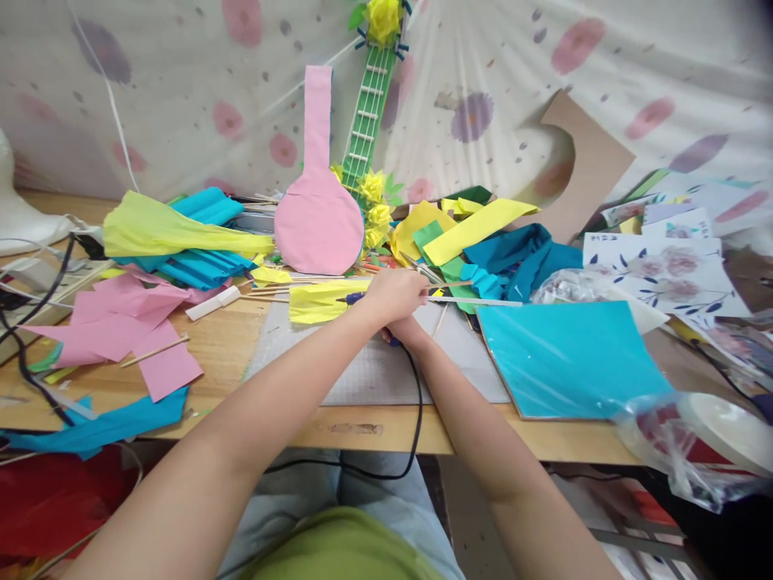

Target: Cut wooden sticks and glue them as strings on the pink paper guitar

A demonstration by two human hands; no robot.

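A blue glue gun (355, 298) with a dark nozzle points left over a yellow piece of crepe paper (311, 304). My right hand (406, 329) is closed around its handle, partly hidden beneath the other hand. Over the rear of the gun, my left hand (395, 292) is closed on a long whitish glue stick (477, 301) that sticks out to the right. A thin wooden stick (450, 284) shows just above it; whether I hold it cannot be made out. From the handle a black cord (419, 403) loops down over the table edge.
A pink banjo-shaped piece (319, 225) and a green stringed neck (367, 113) with yellow flowers lean at the back. Pink paper (114, 318) and blue crepe paper (138, 419) lie left. A blue board (573, 358) and a tape roll (730, 431) are right.
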